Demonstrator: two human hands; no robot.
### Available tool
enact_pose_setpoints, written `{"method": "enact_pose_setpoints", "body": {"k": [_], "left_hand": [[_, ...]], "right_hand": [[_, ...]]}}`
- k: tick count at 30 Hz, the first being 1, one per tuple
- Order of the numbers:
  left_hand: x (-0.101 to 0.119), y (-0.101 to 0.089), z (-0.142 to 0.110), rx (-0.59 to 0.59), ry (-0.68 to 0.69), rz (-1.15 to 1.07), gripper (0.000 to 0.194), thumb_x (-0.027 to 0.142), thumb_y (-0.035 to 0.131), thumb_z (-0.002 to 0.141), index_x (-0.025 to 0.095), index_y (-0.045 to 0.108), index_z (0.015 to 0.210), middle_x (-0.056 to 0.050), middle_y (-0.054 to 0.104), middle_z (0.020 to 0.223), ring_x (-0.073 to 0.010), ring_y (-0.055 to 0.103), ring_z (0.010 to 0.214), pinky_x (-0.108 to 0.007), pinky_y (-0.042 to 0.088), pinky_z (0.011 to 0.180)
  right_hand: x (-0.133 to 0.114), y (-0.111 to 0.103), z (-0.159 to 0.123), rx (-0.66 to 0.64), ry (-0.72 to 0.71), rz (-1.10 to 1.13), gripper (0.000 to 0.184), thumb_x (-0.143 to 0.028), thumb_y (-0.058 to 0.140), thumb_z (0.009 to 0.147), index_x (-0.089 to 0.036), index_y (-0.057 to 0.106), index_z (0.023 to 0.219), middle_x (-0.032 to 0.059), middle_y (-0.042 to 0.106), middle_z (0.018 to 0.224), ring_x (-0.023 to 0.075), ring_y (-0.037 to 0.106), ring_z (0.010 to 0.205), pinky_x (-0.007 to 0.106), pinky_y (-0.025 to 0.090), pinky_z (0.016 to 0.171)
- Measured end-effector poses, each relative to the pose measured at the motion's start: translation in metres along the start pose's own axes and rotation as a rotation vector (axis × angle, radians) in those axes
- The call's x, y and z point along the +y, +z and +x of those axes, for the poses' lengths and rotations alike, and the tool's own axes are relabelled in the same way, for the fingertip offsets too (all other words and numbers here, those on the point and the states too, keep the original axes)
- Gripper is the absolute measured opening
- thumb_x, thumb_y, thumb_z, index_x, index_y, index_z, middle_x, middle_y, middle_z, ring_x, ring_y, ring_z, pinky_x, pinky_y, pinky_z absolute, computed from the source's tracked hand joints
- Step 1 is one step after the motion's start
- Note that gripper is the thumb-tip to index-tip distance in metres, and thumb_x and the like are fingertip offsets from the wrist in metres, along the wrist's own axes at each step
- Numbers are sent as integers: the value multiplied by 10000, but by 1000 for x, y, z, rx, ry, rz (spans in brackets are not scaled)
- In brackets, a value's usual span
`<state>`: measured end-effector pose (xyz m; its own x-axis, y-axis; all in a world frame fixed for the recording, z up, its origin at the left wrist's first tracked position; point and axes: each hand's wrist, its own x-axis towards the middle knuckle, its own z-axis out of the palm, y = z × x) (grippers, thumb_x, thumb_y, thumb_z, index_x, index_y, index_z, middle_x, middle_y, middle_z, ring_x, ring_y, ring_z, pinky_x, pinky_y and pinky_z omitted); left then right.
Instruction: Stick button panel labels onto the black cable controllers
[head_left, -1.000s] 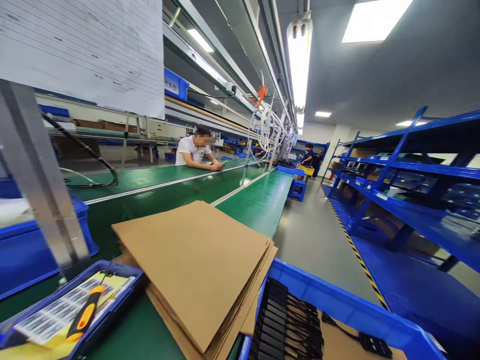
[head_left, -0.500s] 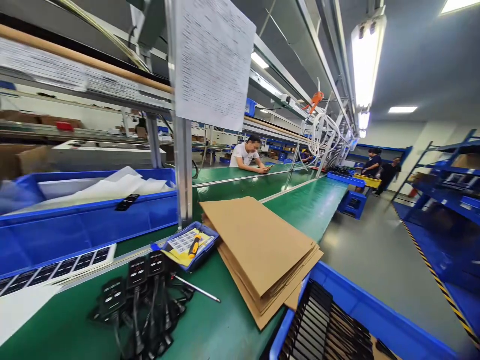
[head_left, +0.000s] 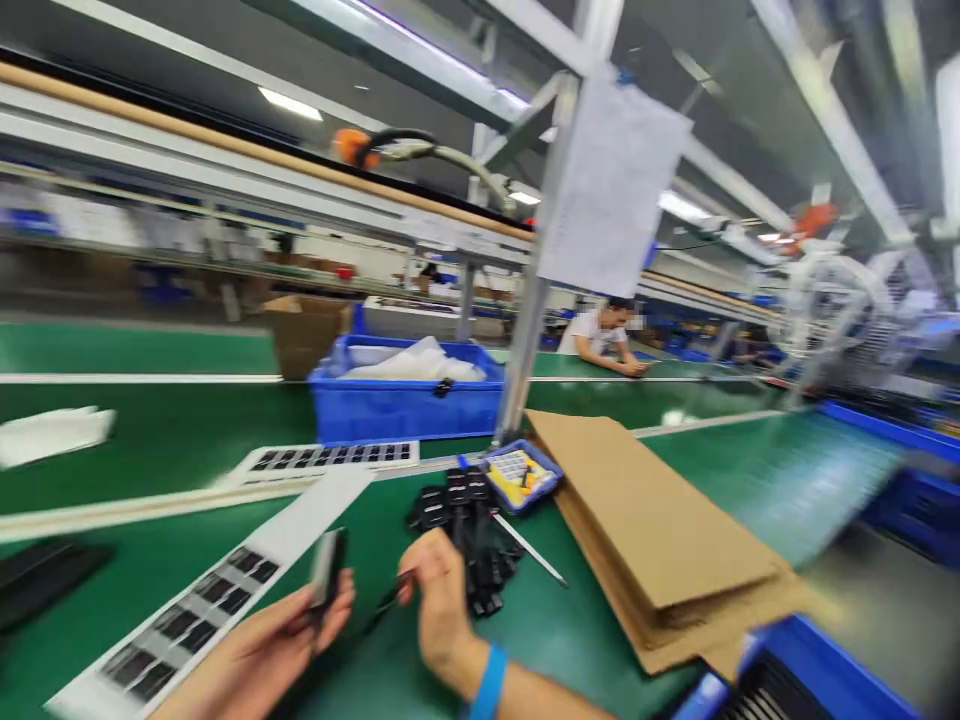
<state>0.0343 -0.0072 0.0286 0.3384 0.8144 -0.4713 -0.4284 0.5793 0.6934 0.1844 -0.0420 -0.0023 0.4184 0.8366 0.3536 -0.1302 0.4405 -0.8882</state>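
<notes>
My left hand (head_left: pixel 289 625) is closed around a dark, flat device with a pale face (head_left: pixel 328 572), held upright over the bench. To its right my right hand (head_left: pixel 437 590), with a blue band at the wrist, pinches a thin black piece (head_left: pixel 388 602); blur hides its exact kind. Beyond that hand lies a pile of black plug-like units with cables (head_left: pixel 459 500). A long sheet of black labels (head_left: pixel 202 612) stretches beneath and left of my left hand. A screwdriver with a silver shaft (head_left: pixel 531 548) rests right of the pile.
A small blue tray (head_left: pixel 556 482) holds stickers. Stacked cardboard sheets (head_left: pixel 652 500) lie to the right, near a blue bin (head_left: pixel 840 665) of black parts. Behind are a blue bin of white sheets (head_left: pixel 409 412) and a metal post (head_left: pixel 523 350). A person (head_left: pixel 596 335) leans on the far bench.
My view has swung left, so the bin, cardboard and pile sit further right. Both my hands have come into view, holding the device and the thin black piece.
</notes>
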Motion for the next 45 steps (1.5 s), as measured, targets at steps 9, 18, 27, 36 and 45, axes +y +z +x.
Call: {"method": "enact_pose_setpoints", "body": {"k": [9,18,27,36,45], "left_hand": [[-25,-32,-2,-269,208,252,403,407,735,710,149,493,904,-43,651,838,-112,639,636,-205,488,563],[-31,-37,-3,-418,23,170,520,208,753,654,151,490,1099,-105,665,952,-168,684,732,-296,513,703],[-30,-42,2,-509,-61,169,584,95,761,620,191,477,1121,-98,668,939,-227,697,788,-372,512,771],[-25,-37,-3,-531,-124,191,582,144,770,628,187,465,1122,-120,657,989,-248,689,849,-440,481,847],[-23,-35,-4,-538,-128,176,566,151,765,645,188,469,1126,-115,662,965,-250,691,853,-422,489,836]], "right_hand": [[-4,14,24,-78,222,270,266,-476,569,826,-227,520,745,-34,452,730,98,433,549,204,369,438],[1,6,8,-208,368,33,260,-405,720,734,-210,549,725,-43,454,679,77,419,499,187,357,396],[-1,5,9,-276,404,-217,292,-417,761,682,-188,585,725,-39,506,570,84,444,464,199,378,407],[-4,5,6,-304,403,-291,287,-425,754,679,-185,600,713,-33,530,559,80,459,460,180,396,387],[-4,7,4,-284,356,-325,276,-421,755,677,-188,611,713,-23,546,565,96,487,471,201,413,400]]}}
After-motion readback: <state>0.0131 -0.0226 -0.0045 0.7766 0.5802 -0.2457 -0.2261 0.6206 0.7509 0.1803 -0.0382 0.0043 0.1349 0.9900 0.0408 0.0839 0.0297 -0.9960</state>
